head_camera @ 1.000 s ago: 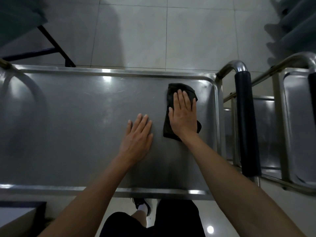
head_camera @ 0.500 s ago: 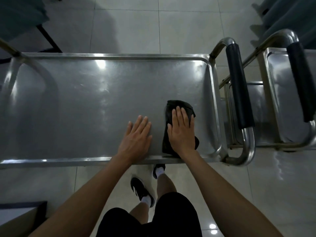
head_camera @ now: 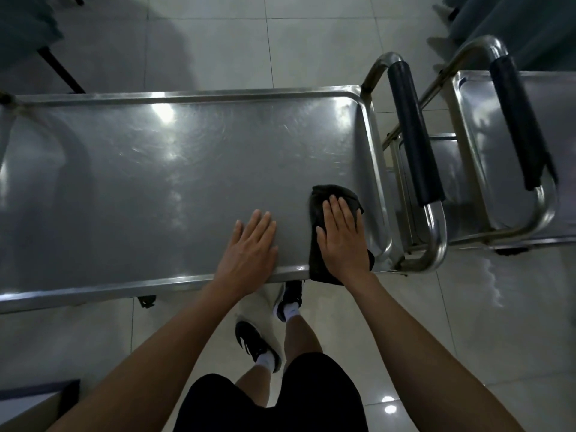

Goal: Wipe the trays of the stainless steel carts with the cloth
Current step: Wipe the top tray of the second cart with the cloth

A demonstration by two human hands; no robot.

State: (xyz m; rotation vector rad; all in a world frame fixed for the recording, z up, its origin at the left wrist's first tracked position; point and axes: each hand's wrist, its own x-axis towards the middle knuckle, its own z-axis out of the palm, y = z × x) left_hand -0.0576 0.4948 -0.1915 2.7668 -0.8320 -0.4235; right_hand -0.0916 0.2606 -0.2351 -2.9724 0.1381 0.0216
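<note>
Steel tray (head_camera: pixel 156 182) over tiled floor (head_camera: pixel 218 42)

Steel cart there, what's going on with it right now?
A person is wiping the top tray of a stainless steel cart. The right hand presses flat on a dark cloth at the tray's near right corner, and the cloth's lower edge hangs over the near rim. The left hand lies flat on the bare tray beside it, steadying. A second cart with black-padded handles stands just to the right.
</note>
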